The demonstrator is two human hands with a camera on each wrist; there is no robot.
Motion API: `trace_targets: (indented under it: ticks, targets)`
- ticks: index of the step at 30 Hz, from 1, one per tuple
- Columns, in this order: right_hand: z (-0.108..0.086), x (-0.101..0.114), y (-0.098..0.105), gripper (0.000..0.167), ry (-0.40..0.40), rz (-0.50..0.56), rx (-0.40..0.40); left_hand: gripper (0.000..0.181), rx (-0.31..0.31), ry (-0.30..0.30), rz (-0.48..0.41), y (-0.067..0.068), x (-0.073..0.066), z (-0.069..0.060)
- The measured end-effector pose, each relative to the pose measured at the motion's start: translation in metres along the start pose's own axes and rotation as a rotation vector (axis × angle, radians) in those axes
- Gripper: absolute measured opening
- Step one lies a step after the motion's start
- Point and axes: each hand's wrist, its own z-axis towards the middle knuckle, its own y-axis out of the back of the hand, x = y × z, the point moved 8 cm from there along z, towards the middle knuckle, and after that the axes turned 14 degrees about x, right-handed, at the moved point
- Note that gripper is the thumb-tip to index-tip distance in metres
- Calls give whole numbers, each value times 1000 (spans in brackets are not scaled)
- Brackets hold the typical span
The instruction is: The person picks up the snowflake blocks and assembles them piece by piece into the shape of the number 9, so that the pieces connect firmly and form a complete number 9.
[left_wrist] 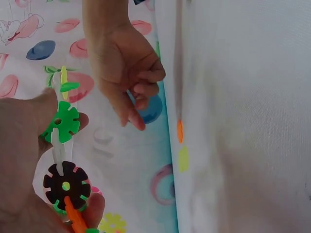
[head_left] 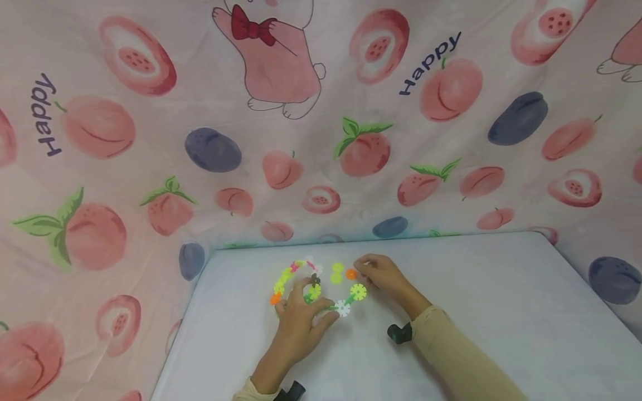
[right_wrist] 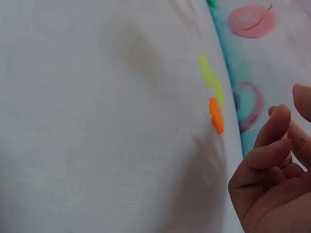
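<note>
My left hand (head_left: 300,327) holds a curved chain of slotted plastic discs between its thumb and fingers, above the white table. Yellow discs (head_left: 286,273) run along the chain's left side, and a white disc (head_left: 343,309) and a yellow disc (head_left: 358,292) form its right end. In the left wrist view, a green disc (left_wrist: 69,119) and a dark disc (left_wrist: 54,187) show beside the thumb. My right hand (head_left: 382,274) hovers with loosely bent fingers and nothing visible between them. Near its fingertips is a loose orange disc (head_left: 350,274), lying on the table.
Two loose yellow-green discs (head_left: 336,273) lie beside the orange one near the table's back edge. A fruit-patterned cloth (head_left: 321,139) hangs behind the white table (head_left: 501,312). Dark wrist-worn devices (head_left: 399,333) sit at both wrists.
</note>
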Motion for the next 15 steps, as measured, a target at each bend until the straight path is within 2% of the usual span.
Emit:
trace_targets:
  ticks: [7,15]
  targets:
    - [18,-13,-2,32,-70,-181,-53,30,21,34,-15,-1,2,0]
    - [28,-11,-7,34,-26,-382,-59,33,-17,21,-6,4,2,-3]
